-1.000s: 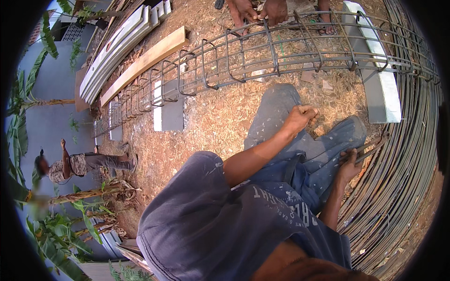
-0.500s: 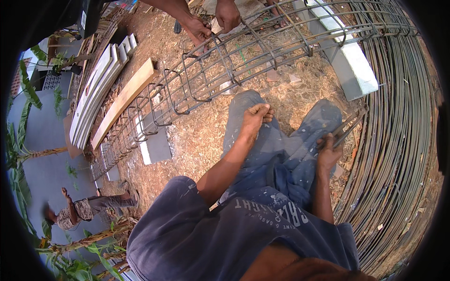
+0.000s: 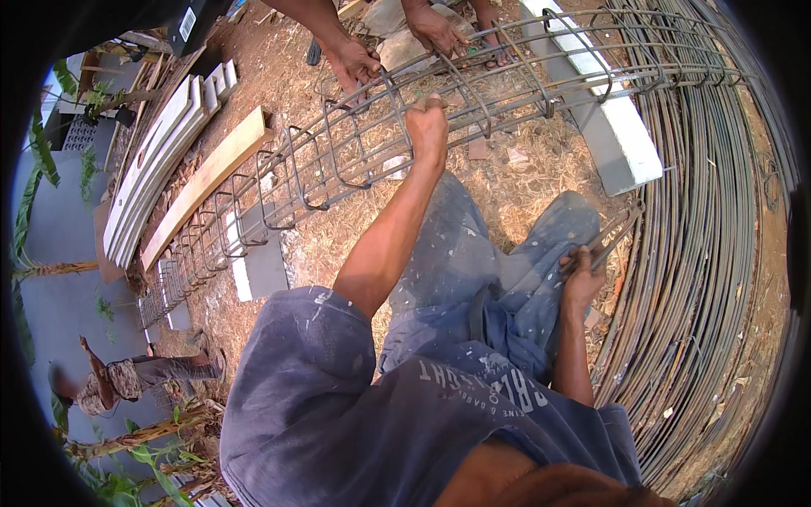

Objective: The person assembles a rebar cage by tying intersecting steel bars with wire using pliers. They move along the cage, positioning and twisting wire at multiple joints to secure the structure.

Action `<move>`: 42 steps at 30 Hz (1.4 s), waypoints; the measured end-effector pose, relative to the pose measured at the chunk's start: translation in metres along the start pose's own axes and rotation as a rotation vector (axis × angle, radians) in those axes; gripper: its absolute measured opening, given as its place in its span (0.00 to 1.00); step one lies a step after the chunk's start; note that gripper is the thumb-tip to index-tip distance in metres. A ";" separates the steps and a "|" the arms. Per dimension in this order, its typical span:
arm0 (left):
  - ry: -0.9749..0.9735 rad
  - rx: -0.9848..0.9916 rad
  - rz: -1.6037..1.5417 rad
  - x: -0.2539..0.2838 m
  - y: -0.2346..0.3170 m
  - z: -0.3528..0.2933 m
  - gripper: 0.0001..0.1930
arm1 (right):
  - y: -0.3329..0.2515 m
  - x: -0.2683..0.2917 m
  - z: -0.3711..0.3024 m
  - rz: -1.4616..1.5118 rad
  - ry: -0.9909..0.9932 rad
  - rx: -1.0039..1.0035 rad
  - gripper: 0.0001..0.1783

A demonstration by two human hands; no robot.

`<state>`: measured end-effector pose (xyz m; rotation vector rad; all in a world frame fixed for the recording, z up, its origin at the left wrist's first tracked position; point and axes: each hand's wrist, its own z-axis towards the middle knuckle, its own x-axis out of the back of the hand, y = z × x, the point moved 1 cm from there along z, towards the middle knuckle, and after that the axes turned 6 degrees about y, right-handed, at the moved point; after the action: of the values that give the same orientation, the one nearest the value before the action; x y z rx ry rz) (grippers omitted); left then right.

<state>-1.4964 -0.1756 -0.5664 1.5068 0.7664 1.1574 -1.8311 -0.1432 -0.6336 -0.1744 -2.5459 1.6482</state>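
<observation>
The left hand (image 3: 427, 131) is curled closed at the near edge of a long, dark steel-rod reinforcement cage (image 3: 365, 185); whether it pinches anything is hidden. The right hand (image 3: 583, 275), well apart from the cage, grips dark metal pincers (image 3: 634, 216) at centre right. The cage's long axis slants from middle left to upper right of the frame, the left hand nearer. Pale lettering crosses the faded blue T-shirt (image 3: 486, 384); a white barcode label (image 3: 187, 25) shows at upper left.
</observation>
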 end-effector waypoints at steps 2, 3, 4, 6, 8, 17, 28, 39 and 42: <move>0.057 0.056 0.051 -0.017 0.004 0.017 0.15 | -0.003 -0.003 -0.006 0.002 -0.003 0.014 0.19; 0.055 0.121 0.046 -0.028 0.011 0.018 0.15 | -0.004 -0.002 -0.006 0.012 0.006 0.023 0.18; 0.053 0.187 0.043 -0.038 0.016 0.021 0.16 | -0.005 -0.001 -0.008 0.022 0.014 0.031 0.18; 0.079 0.151 -0.016 -0.047 0.005 0.039 0.17 | -0.006 0.000 -0.009 0.046 0.022 0.044 0.18; 0.044 0.165 0.002 -0.049 -0.012 0.051 0.19 | -0.007 0.004 -0.011 0.071 0.035 0.052 0.18; -0.072 0.173 0.007 -0.056 -0.021 0.092 0.12 | -0.003 0.008 -0.007 0.087 0.055 0.025 0.17; -0.336 0.531 -0.441 -0.082 -0.034 0.149 0.17 | -0.004 0.019 -0.027 0.109 0.109 0.029 0.17; -0.337 0.591 -0.684 -0.092 -0.045 0.163 0.08 | -0.005 0.038 -0.048 0.142 0.138 0.010 0.23; -0.216 0.565 -0.554 -0.096 -0.026 0.151 0.06 | -0.008 0.036 -0.048 0.115 0.125 0.000 0.23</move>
<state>-1.3840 -0.3072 -0.6170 1.6772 1.3252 0.3651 -1.8595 -0.0982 -0.6056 -0.4175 -2.4853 1.6206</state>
